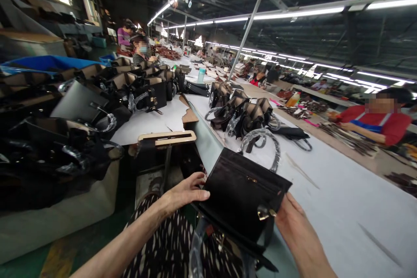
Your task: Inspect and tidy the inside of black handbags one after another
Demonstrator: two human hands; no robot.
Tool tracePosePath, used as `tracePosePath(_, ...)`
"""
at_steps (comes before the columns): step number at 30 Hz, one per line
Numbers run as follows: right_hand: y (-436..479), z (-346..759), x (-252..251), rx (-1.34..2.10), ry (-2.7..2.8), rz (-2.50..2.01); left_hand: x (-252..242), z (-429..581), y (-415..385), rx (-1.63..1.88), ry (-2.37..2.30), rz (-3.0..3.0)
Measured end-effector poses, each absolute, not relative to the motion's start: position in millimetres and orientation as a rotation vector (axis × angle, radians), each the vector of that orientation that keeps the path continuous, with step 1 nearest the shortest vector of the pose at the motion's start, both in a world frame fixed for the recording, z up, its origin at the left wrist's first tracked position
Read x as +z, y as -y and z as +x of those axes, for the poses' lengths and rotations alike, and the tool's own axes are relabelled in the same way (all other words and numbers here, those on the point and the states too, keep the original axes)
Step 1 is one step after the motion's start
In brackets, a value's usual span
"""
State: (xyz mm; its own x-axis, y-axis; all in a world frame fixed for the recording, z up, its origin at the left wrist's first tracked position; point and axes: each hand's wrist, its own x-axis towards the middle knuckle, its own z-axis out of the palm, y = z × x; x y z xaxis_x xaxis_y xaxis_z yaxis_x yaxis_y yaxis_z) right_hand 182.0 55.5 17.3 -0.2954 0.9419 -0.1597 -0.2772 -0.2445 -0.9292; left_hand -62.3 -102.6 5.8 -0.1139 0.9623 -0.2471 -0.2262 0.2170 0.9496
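A black handbag (239,191) lies tilted over my lap and the table's near edge. Gold-coloured hardware shows on its right side, and its handles are wrapped in clear plastic. My left hand (192,189) grips the bag's left edge, thumb on top and fingers partly behind it. At the opposite side my right hand (293,217) holds the edge close to the gold clasp (265,213); most of its fingers are hidden behind the bag. Just beyond the bag, several black handbags (244,113) with plastic-wrapped handles stand together on the white table.
Many black bags (81,108) are heaped at the left, some in a pale bin (81,208). A wooden-topped stand (166,138) is beside the table edge. The white tabletop (342,208) extends right. A person in red (387,117) works across it, near stacked strips (348,137).
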Motion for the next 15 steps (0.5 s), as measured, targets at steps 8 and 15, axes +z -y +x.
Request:
tracePosePath(8, -28.2, 192.8, -1.4, 1.732, 0.980, -0.962, 0.8, -79.9, 66.9, 0.908, -1.475, 0.745)
tracePosePath(15, -31.9, 208.9, -15.8, 1.625, 1.153, -1.049, -8.3, -70.7, 58.0, 0.832, -1.438, 0.663)
